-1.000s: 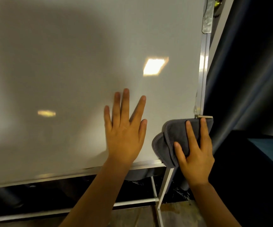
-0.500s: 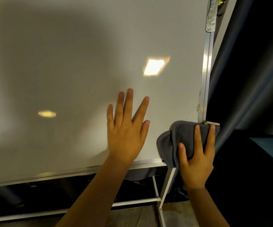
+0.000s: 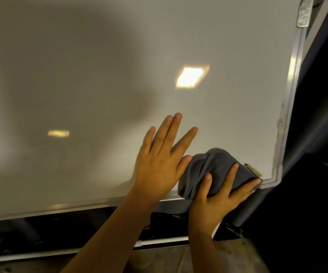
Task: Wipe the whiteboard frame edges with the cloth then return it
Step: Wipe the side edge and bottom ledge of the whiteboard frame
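The left hand [image 3: 159,164] lies flat against the whiteboard [image 3: 100,75], palm to the surface, its fingers [image 3: 171,131] spread open and holding nothing; the thumb reaches out to the right and touches the bunched edge of the cloth [image 3: 214,166]. The cloth is dark grey and folded into a thick wad, pressed against the lower right part of the board, where it covers the bottom frame edge [image 3: 80,203] just short of the corner. The right hand [image 3: 216,201] sits on top of the cloth from below, its fingers [image 3: 232,178] splayed over the fabric and pressing it down against the board rather than curling around it; the outermost finger stretches toward the bottom right corner of the frame [image 3: 275,176], ending just beside it. A small pale tab or label [image 3: 253,170] shows on the cloth near that corner. The right frame edge [image 3: 293,85] runs up from the corner as a bright metal strip to a silvery clip or bracket [image 3: 304,14] at the top. Two light reflections [image 3: 190,76] glow on the board's surface. Below the board, a pale stand bar [image 3: 159,242] crosses in shadow, and to the right of the frame hangs a dark curtain [image 3: 320,95]. Both forearms enter from the bottom of the head view.
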